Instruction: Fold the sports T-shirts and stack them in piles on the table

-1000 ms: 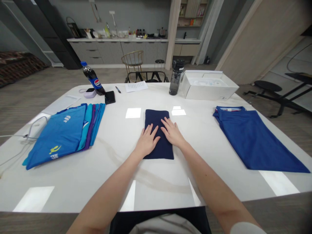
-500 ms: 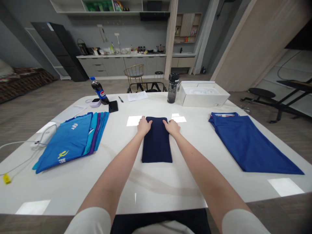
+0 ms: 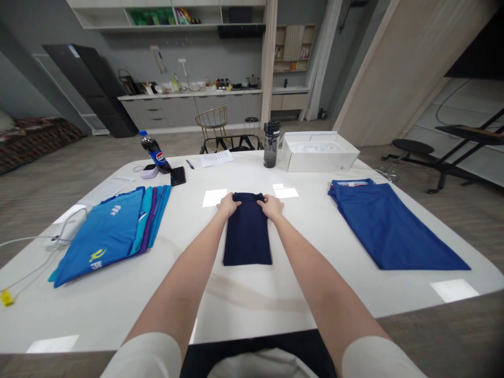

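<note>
Cloth rectangle (image 3: 248, 236), navy, folded, no longer lies fully flat: left hand (image 3: 227, 205) and right hand (image 3: 272, 207) pinch its twelve-o'clock edge.

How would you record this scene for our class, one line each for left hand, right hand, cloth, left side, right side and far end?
Left hand: grips the cloth's far left corner
Right hand: grips its far right corner
Cloth: navy, folded, on the white table
Left side: stack of blue, teal and purple garments
Right side: blue garment, folded
Far end: cola bottle, dark drinking bottle, white box
</note>
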A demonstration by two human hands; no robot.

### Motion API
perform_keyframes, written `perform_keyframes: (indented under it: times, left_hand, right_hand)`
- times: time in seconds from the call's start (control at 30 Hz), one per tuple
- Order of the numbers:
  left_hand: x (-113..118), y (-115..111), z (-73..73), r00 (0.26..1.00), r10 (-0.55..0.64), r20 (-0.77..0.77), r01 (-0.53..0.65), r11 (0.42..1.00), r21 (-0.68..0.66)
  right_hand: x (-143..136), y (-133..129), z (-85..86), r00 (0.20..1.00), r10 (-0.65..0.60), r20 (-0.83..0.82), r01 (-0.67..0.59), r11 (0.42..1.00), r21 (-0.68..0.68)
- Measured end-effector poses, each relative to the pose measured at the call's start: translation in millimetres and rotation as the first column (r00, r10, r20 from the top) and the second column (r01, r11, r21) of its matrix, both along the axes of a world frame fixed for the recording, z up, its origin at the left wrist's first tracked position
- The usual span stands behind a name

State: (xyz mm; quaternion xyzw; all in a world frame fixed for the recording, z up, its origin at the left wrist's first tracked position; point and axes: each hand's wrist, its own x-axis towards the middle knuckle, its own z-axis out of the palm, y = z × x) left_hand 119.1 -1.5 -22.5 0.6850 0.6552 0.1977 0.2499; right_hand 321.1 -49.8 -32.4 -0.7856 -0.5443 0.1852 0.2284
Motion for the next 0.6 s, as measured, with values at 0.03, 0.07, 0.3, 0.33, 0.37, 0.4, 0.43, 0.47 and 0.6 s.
perform_keyframes:
  times: [0.03,0.07,0.3,0.33,0.37,0.4,0.43,0.47,0.6]
  left_hand:
    - [2,-9,1.7,0.998,0.003,0.057,-0.004,1.0,0.013]
    - [3,-19,3.5,0.989,-0.01,0.15,0.005,0.999,0.036]
    - [31,-84,43.4,0.645,-0.384,0.661,0.273,0.923,0.27]
    - [41,-92,53.3,0.614,-0.417,0.67,0.311,0.908,0.28]
    - [52,-100,63.5,0.582,-0.443,0.682,0.345,0.894,0.287]
    - [65,-108,73.4,0.547,-0.465,0.696,0.374,0.879,0.294]
    - [79,-117,82.8,0.51,-0.487,0.709,0.404,0.864,0.302]
    - [96,-125,91.3,0.474,-0.509,0.718,0.434,0.845,0.313]
    - [168,-164,118.3,0.342,-0.592,0.73,0.532,0.762,0.368]
  right_hand:
    - [3,-9,-1.0,1.0,0.027,-0.015,-0.026,0.998,0.057]
    - [6,-19,-2.0,0.998,0.05,-0.04,-0.045,0.991,0.123]
    - [46,-122,15.3,0.953,0.093,-0.288,0.099,0.804,0.587]
    - [52,-140,22.4,0.945,0.088,-0.315,0.133,0.777,0.615]
    - [58,-157,30.2,0.937,0.079,-0.339,0.168,0.752,0.637]
    - [65,-174,38.5,0.932,0.065,-0.358,0.201,0.726,0.657]
    - [72,-190,47.0,0.928,0.046,-0.37,0.236,0.696,0.678]
    - [81,-205,55.5,0.926,0.021,-0.378,0.271,0.66,0.701]
    - [126,-262,88.4,0.928,-0.104,-0.359,0.36,0.506,0.784]
